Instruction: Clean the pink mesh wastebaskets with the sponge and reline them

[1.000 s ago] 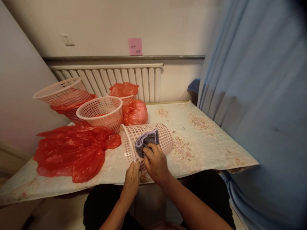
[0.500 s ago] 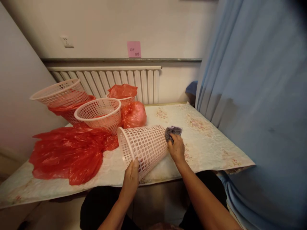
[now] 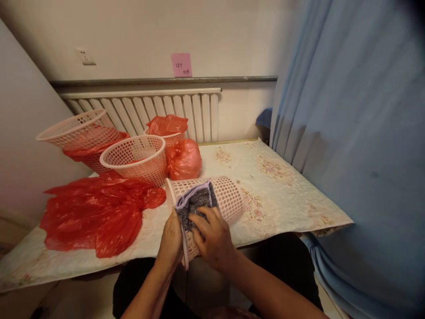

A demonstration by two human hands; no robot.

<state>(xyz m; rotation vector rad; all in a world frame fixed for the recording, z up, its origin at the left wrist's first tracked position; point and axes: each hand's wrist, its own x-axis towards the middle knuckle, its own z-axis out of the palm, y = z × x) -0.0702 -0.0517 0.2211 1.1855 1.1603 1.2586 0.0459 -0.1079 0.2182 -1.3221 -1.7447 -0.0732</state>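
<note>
A pale pink perforated plastic basket (image 3: 229,195) lies on its side at the table's front edge, its rim facing left. My left hand (image 3: 171,239) grips the rim; its fingertips are partly hidden. Pressed flat against the basket's side near the rim is a dark grey cloth with a lilac border (image 3: 195,199). My right hand (image 3: 212,237) lies over this cloth, fingers somewhat spread and bent, holding it on the basket.
Several pink baskets (image 3: 133,153) stand at the back left, some with red bags. A crumpled red plastic bag (image 3: 93,217) covers the table's left part. The flowered tablecloth (image 3: 282,199) spreads right towards a blue curtain (image 3: 358,168). A radiator (image 3: 179,108) is behind.
My right hand and the cloth have moved left from the basket's base to its side near the rim, and the cloth has spread out. The basket has shifted slightly right.
</note>
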